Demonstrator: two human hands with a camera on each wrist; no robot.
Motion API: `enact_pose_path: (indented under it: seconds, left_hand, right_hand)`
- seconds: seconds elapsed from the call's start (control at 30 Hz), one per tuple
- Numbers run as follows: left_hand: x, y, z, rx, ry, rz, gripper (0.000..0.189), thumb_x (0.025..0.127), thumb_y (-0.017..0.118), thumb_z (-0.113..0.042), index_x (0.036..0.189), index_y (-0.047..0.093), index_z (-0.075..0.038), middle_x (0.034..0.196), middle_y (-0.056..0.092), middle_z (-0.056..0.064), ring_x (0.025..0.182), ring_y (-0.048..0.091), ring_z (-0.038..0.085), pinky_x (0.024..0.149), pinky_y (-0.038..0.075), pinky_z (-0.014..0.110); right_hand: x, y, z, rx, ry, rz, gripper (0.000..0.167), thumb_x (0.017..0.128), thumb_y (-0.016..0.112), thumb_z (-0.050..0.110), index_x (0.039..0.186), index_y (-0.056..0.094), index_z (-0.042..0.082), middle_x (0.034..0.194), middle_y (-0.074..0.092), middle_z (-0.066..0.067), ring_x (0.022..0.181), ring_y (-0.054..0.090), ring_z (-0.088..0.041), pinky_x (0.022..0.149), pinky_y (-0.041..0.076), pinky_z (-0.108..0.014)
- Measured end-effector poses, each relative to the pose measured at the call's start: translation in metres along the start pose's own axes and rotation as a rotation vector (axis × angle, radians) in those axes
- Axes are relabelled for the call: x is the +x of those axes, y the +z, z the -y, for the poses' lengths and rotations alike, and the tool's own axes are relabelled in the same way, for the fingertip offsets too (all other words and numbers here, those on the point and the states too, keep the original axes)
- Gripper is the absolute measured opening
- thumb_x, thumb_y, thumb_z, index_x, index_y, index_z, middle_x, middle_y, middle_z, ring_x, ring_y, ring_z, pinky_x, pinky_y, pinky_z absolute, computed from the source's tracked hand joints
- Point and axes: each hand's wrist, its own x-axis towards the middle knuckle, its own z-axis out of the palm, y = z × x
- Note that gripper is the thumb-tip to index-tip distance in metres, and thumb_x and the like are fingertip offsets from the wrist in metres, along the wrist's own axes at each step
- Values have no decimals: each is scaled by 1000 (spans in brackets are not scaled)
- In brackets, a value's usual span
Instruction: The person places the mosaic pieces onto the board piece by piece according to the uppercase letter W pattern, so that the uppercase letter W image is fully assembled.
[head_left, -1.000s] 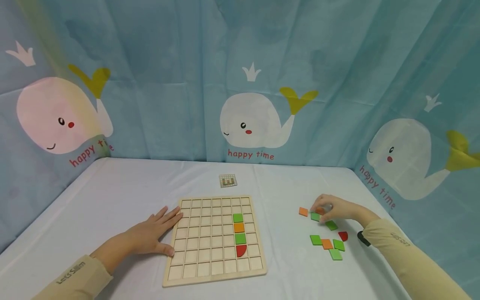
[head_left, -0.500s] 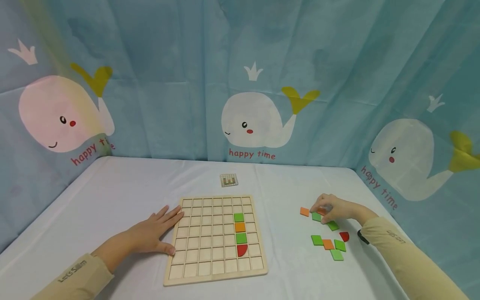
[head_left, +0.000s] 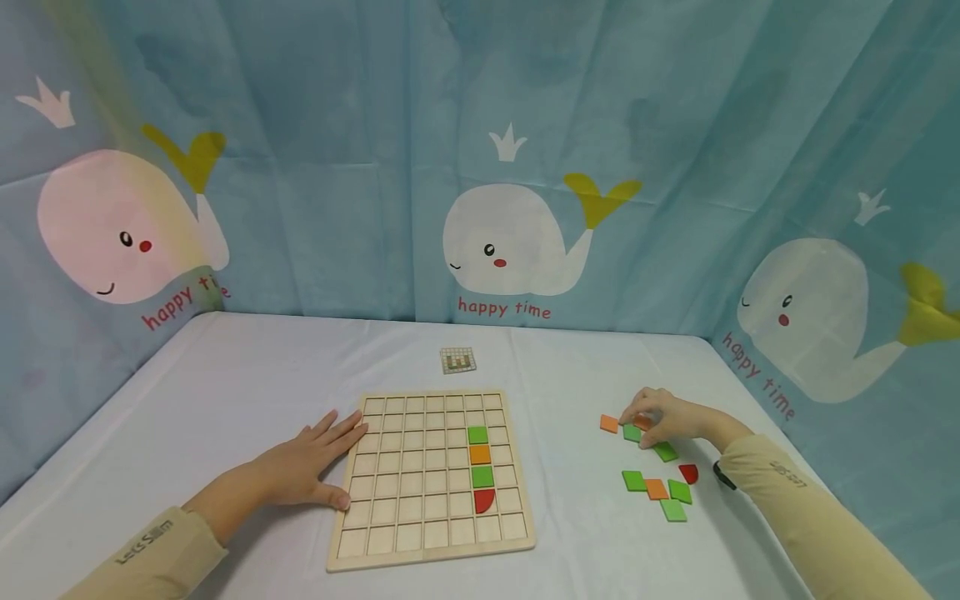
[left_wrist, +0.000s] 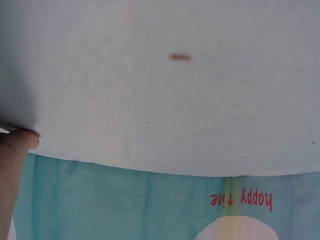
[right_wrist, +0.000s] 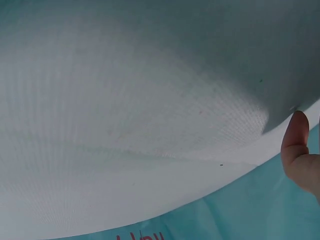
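Note:
In the head view, my left hand (head_left: 306, 465) lies with fingers spread on the left edge of a wooden grid board (head_left: 390, 467). One column of the board holds a green square tile (head_left: 477, 435), an orange tile (head_left: 480, 454), a second green tile (head_left: 482, 477) and a red quarter-round tile (head_left: 484, 501). At the right, my right hand (head_left: 669, 415) pinches a green tile (head_left: 632, 433) between thumb and fingertips, low over the cloth. Partly hidden under that hand is an orange tile (head_left: 642, 423). Each wrist view shows only fingers at its edge, no tiles.
Beside my right hand lie an orange tile (head_left: 609, 423) and a green one (head_left: 665, 451). Nearer are a red quarter-round (head_left: 688, 473) and a cluster of green and orange tiles (head_left: 656, 489). A small pattern card (head_left: 458, 360) sits behind the board on the white tablecloth (head_left: 270, 367).
The head view has shifted very slightly. Both hands and the tiles stay where they were, with the right hand still at the same green tile.

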Motion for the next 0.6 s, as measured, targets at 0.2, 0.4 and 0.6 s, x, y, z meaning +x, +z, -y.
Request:
enact_pose_path:
  seconds: [0.2,0.4,0.6]
  left_hand:
    - [0,0,-1,1,2,-3,106,76,66,-64,151,27,0,159,15,20,140,10,53,105,19,70]
    - [0,0,-1,-3,-1,-4,106,76,66,-63,151,27,0,159,15,20,140,10,53,105,18,70]
    - [0,0,-1,-5,-2,-1,105,76,66,-63,151,27,0,158,15,21,140,10,54,105,19,70]
  right_hand:
    - [0,0,-1,-7,-24,-10,28,81,80,20,106,72,11,108,52,-2,110,36,-33,93,35,-56]
    - [-2,1,-1,-32,-45,-37,25,82,78,20,104,70,11,107,54,-2,107,39,-28,93,35,-54]
    - [-1,3,0,-83,-49,-60,23,83,78,22,102,68,12,105,54,-1,101,42,-25,91,38,-52]
